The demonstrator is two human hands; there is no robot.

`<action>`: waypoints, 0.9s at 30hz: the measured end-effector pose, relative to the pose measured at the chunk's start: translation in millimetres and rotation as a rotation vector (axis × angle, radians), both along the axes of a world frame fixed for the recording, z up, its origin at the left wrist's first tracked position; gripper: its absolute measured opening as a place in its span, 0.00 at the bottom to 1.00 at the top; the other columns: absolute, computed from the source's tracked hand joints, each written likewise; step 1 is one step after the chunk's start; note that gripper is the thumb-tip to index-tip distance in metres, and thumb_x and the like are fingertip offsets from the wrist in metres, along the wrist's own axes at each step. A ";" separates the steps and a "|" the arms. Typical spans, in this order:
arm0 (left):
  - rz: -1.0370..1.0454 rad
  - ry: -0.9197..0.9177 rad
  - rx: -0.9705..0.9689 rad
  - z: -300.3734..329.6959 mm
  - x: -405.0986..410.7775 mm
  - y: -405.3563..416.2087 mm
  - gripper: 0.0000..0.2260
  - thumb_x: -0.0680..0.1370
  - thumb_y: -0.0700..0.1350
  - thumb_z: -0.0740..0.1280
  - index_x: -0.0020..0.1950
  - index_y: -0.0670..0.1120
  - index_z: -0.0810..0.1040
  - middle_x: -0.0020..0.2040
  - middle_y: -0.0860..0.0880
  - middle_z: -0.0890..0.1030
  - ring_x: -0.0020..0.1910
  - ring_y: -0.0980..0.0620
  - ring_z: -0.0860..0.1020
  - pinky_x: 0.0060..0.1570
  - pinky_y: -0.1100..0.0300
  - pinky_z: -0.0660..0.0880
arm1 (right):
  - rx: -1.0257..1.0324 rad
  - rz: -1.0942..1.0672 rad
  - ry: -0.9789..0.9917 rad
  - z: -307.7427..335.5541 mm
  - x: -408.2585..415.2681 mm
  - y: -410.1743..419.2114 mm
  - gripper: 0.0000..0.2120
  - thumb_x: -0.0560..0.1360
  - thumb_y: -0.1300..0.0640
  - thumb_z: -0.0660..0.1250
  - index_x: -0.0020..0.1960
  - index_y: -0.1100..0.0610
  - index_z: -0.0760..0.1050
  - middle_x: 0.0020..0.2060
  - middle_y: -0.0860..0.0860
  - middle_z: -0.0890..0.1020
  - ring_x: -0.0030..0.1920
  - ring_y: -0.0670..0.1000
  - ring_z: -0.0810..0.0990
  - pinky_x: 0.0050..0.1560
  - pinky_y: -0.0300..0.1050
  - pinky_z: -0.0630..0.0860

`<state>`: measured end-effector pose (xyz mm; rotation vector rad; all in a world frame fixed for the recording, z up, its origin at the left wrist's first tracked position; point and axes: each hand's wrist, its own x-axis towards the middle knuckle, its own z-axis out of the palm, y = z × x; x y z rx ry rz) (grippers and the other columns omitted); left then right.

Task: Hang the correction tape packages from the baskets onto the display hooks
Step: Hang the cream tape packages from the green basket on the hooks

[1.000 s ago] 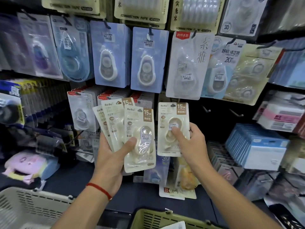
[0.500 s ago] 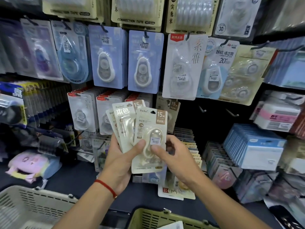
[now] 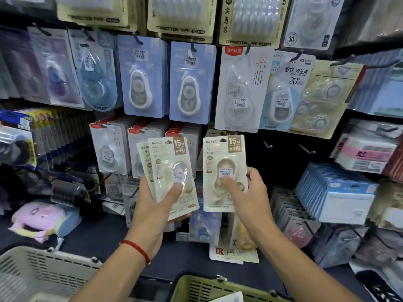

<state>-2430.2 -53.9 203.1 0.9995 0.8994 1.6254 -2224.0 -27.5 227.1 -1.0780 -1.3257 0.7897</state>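
Note:
My left hand [image 3: 156,205] grips a small fanned stack of cream correction tape packages [image 3: 169,171], thumb pressed on the front one's blister. My right hand [image 3: 246,197] pinches a single cream package [image 3: 224,168], thumb on its price sticker, and holds it upright in front of the display. Behind its top edge, a matching package [image 3: 212,133] hangs on a hook. Two bare hooks [image 3: 267,145] [image 3: 306,149] stick out just right of it.
The wall is packed with other hanging tape packages, such as a blue one [image 3: 192,81]. A grey basket [image 3: 32,277] sits at the bottom left and a green basket [image 3: 209,288] at the bottom centre. Blue boxes [image 3: 335,192] are stacked on the right.
A second ago my right hand let go of a package on the hook. It then took the front package from the left hand's stack and has moved it right and up toward the display.

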 end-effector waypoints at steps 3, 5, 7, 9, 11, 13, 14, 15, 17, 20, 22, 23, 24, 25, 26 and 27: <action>-0.003 -0.013 0.010 1.9 0.1 -1.1 0.22 0.76 0.47 0.76 0.67 0.62 0.76 0.64 0.53 0.85 0.59 0.43 0.86 0.45 0.39 0.85 | -0.006 -0.018 0.007 1.2 -0.7 2.5 0.17 0.73 0.40 0.75 0.58 0.41 0.76 0.53 0.38 0.86 0.53 0.43 0.86 0.55 0.51 0.83; 0.012 -0.010 0.003 3.4 0.5 -1.9 0.22 0.76 0.47 0.76 0.67 0.61 0.75 0.63 0.53 0.85 0.58 0.43 0.86 0.46 0.38 0.85 | -0.010 -0.031 -0.004 1.1 -1.9 3.0 0.19 0.71 0.36 0.74 0.58 0.39 0.76 0.53 0.38 0.85 0.54 0.42 0.85 0.58 0.51 0.82; 0.030 -0.003 -0.003 4.8 0.7 -3.0 0.23 0.76 0.47 0.76 0.69 0.59 0.74 0.63 0.53 0.85 0.58 0.42 0.86 0.47 0.36 0.85 | -0.009 -0.039 -0.021 0.5 -3.9 3.7 0.19 0.73 0.35 0.73 0.59 0.39 0.76 0.54 0.39 0.85 0.55 0.42 0.85 0.58 0.50 0.81; 0.051 0.007 -0.008 5.8 1.1 -3.8 0.24 0.76 0.48 0.76 0.70 0.58 0.74 0.63 0.52 0.85 0.58 0.41 0.86 0.45 0.40 0.85 | 0.006 -0.060 -0.034 -0.1 -4.7 5.5 0.16 0.76 0.39 0.74 0.61 0.40 0.76 0.53 0.37 0.85 0.54 0.40 0.84 0.56 0.46 0.80; 0.079 0.037 -0.014 5.7 0.8 -3.7 0.23 0.77 0.48 0.76 0.69 0.59 0.73 0.63 0.50 0.85 0.58 0.37 0.85 0.45 0.42 0.86 | 0.021 -0.089 -0.049 -0.4 -4.2 8.7 0.16 0.77 0.41 0.74 0.62 0.42 0.77 0.53 0.37 0.85 0.54 0.39 0.84 0.55 0.44 0.79; 0.096 0.059 -0.006 5.6 -0.3 -3.9 0.22 0.78 0.48 0.76 0.69 0.59 0.73 0.64 0.50 0.85 0.59 0.36 0.85 0.52 0.37 0.82 | -0.008 -0.119 -0.099 -1.8 -3.7 11.9 0.22 0.78 0.39 0.72 0.68 0.45 0.75 0.57 0.40 0.84 0.60 0.42 0.83 0.58 0.46 0.79; 0.098 0.064 0.003 5.6 -0.7 -4.2 0.23 0.78 0.48 0.76 0.70 0.58 0.73 0.64 0.51 0.85 0.59 0.36 0.85 0.55 0.34 0.80 | -0.055 -0.151 -0.173 -3.2 -3.2 13.2 0.28 0.79 0.38 0.70 0.74 0.48 0.70 0.64 0.42 0.81 0.67 0.47 0.79 0.63 0.50 0.77; 0.099 0.069 0.011 6.3 -0.5 -5.0 0.24 0.77 0.48 0.76 0.71 0.58 0.73 0.64 0.51 0.85 0.60 0.37 0.85 0.57 0.33 0.78 | -0.107 -0.197 -0.293 -5.4 -2.0 13.9 0.33 0.80 0.37 0.68 0.79 0.50 0.64 0.71 0.46 0.76 0.73 0.51 0.73 0.69 0.53 0.73; 0.105 0.078 0.020 8.4 0.7 -6.7 0.26 0.75 0.50 0.77 0.70 0.58 0.73 0.63 0.53 0.85 0.59 0.41 0.85 0.54 0.35 0.81 | -0.135 -0.230 -0.508 -9.2 -1.4 12.0 0.34 0.82 0.40 0.64 0.82 0.52 0.58 0.77 0.51 0.68 0.78 0.54 0.62 0.74 0.54 0.66; 0.086 0.085 0.054 9.4 2.5 -6.7 0.25 0.72 0.52 0.79 0.67 0.58 0.76 0.60 0.54 0.86 0.56 0.48 0.87 0.43 0.46 0.86 | -0.076 -0.013 -0.487 -10.0 -9.2 6.0 0.23 0.84 0.41 0.62 0.77 0.46 0.68 0.70 0.44 0.74 0.71 0.43 0.72 0.72 0.50 0.70; 0.056 0.078 0.066 7.8 3.8 -5.6 0.25 0.73 0.50 0.81 0.67 0.57 0.76 0.62 0.53 0.86 0.59 0.49 0.86 0.48 0.48 0.86 | -0.081 0.178 -0.379 -9.9 -17.4 -0.8 0.19 0.83 0.38 0.63 0.71 0.42 0.73 0.63 0.36 0.79 0.62 0.35 0.77 0.65 0.44 0.75; 0.040 0.082 0.071 6.7 4.2 -5.1 0.26 0.73 0.50 0.81 0.68 0.57 0.76 0.63 0.53 0.85 0.60 0.49 0.85 0.52 0.48 0.85 | -0.079 0.237 -0.357 -10.5 -21.0 -3.4 0.18 0.82 0.37 0.65 0.69 0.41 0.75 0.60 0.35 0.81 0.60 0.34 0.78 0.62 0.40 0.76; 0.025 0.094 0.081 5.4 4.6 -4.4 0.27 0.73 0.49 0.81 0.69 0.56 0.76 0.64 0.52 0.85 0.62 0.49 0.85 0.55 0.48 0.84 | -0.076 0.274 -0.349 -11.3 -24.0 -5.1 0.17 0.81 0.36 0.66 0.66 0.39 0.76 0.58 0.35 0.83 0.59 0.35 0.80 0.59 0.38 0.77; 0.013 0.106 0.090 4.1 4.9 -3.9 0.27 0.73 0.49 0.81 0.70 0.56 0.76 0.64 0.52 0.85 0.63 0.49 0.84 0.58 0.49 0.83 | -0.072 0.291 -0.340 -11.9 -26.0 -6.3 0.15 0.80 0.36 0.67 0.64 0.38 0.77 0.56 0.35 0.84 0.58 0.36 0.81 0.57 0.37 0.78; 0.005 0.116 0.097 3.1 4.9 -3.3 0.27 0.73 0.48 0.81 0.70 0.57 0.75 0.65 0.52 0.85 0.64 0.49 0.84 0.60 0.49 0.83 | -0.064 0.291 -0.326 -12.5 -27.4 -6.9 0.13 0.79 0.36 0.68 0.61 0.38 0.78 0.55 0.36 0.85 0.56 0.38 0.82 0.56 0.38 0.79; 0.000 0.124 0.102 2.3 4.7 -2.6 0.28 0.73 0.48 0.81 0.70 0.57 0.75 0.65 0.52 0.85 0.64 0.50 0.84 0.61 0.49 0.82 | -0.054 0.285 -0.305 -13.1 -28.0 -6.7 0.11 0.79 0.38 0.69 0.59 0.39 0.79 0.53 0.37 0.85 0.54 0.39 0.83 0.55 0.40 0.80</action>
